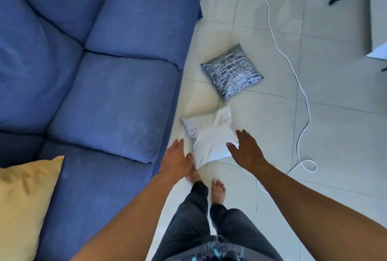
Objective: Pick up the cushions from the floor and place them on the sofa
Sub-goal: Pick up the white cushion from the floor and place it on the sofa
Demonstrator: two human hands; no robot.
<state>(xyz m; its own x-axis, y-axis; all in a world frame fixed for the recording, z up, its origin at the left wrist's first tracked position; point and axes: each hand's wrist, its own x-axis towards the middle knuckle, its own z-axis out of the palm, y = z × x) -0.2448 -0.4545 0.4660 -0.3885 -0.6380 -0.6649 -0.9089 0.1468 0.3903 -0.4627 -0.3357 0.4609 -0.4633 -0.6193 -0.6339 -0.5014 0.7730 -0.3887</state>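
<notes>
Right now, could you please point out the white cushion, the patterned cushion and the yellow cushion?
white cushion point(211, 137): head view, centre of its top face.
patterned cushion point(231, 72): head view, middle of its printed face.
yellow cushion point(25, 204): head view, middle of its visible face, on the sofa.

No writing, label, brand, number or sign can be read anywhere in the view. The patterned cushion on the floor carries only a woven pattern of dark and light dashes, not letters. The waistband of the trousers shows blue and dark marks at the bottom edge, too blurred to tell whether they are print or pattern.
</notes>
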